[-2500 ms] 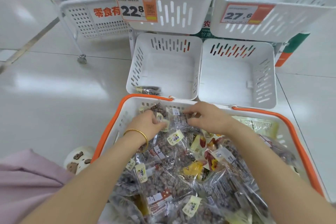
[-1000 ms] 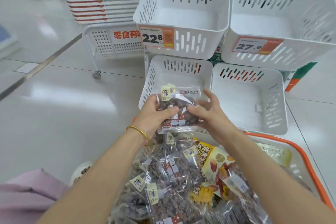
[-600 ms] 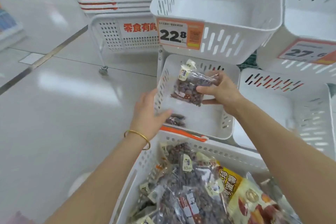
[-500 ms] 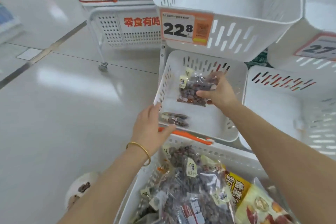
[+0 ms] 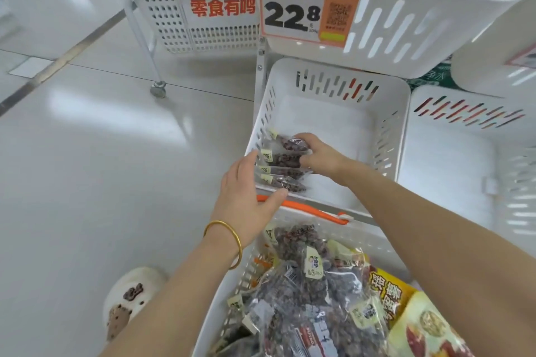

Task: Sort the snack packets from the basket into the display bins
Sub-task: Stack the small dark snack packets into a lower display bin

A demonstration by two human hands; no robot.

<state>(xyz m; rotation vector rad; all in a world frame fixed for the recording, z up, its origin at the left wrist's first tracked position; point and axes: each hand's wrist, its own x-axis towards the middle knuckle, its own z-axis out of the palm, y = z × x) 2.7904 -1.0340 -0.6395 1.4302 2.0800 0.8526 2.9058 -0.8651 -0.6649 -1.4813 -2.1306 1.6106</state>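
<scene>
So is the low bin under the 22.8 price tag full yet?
No, the bin is nearly empty. About four packets of dark snacks line its left wall; the rest of its floor shows bare white.

Display bins, white and slotted: four in view, two upper and two lower; price tags: one legible, plus the corner of a second at the right edge. Clear packets of dark snacks: four in the lower left bin; basket, orange-rimmed: one, its heap too overlapped to count, at least two yellow packets among it. Hands: two, left hand and right hand; gold bangle: one; wheeled white rack: one; patterned slipper: one.
</scene>
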